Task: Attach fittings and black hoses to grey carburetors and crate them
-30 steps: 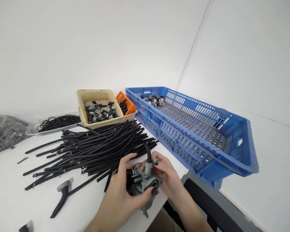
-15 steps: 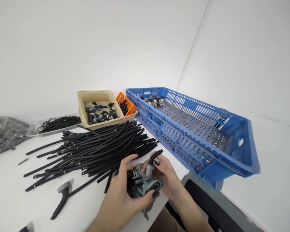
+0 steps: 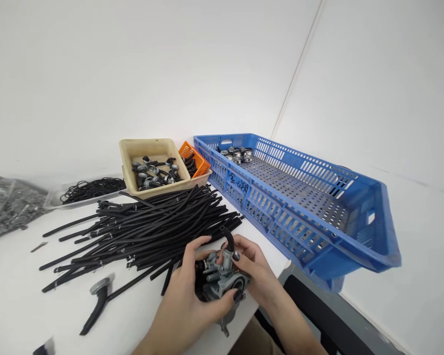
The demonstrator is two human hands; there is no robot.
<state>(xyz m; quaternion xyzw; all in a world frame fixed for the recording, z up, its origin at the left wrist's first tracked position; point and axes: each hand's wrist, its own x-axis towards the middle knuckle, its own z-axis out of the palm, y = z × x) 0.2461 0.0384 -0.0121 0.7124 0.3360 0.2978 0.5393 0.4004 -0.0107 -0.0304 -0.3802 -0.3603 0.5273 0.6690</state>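
A grey metal carburetor (image 3: 222, 286) is held just above the table's front edge. My left hand (image 3: 188, 296) wraps round its body from the left, thumb across the front near the round bore. My right hand (image 3: 257, 271) pinches the ribbed metal cap (image 3: 227, 259) on top, the thumb in front and fingers behind, partly hidden. Out of that cap a bent black rubber boot (image 3: 228, 239) rises and leans to the left. Another cap with a rubber boot (image 3: 98, 305) and a thin hose attached lies on the table to the left.
Many black hoses (image 3: 151, 227) lie behind my hands. A beige bin (image 3: 128, 170) holds capped boots; an orange basket (image 3: 203, 165) sits beside it. Carburetors (image 3: 237, 154) stand in the blue crate (image 3: 274, 212) at right. A tray of black rings (image 3: 92, 190) and a bag of parts (image 3: 11, 207) are left.
The cap and its rubber boot have turned on the carburetor: the boot's tip pointed right and now points up and left. My right hand's fingers shifted with it; my left hand stays.
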